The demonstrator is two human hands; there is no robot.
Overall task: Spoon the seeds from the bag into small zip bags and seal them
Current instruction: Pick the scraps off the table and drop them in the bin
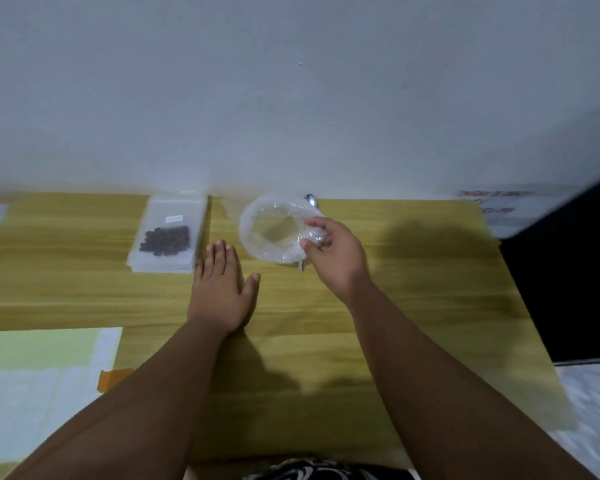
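Observation:
A clear plastic bag [271, 230] with its mouth rolled open stands at the back middle of the wooden table [413, 289]; it looks see-through and I cannot tell what is inside. My right hand [333, 258] pinches its right rim. A metal spoon [311, 200] lies behind and under the bag, its bowl showing at the back. To the left lies a stack of small zip bags [168, 233]; the top one holds dark round seeds [166, 240]. My left hand [220, 289] rests flat on the table with straight fingers, just right of the stack.
A white wall rises right behind the table. Pale green and white sheets [39, 375] with an orange tape strip [113, 377] lie at the front left. A dark object [568, 271] stands off the table's right edge, with printed paper [492, 202] at the back right.

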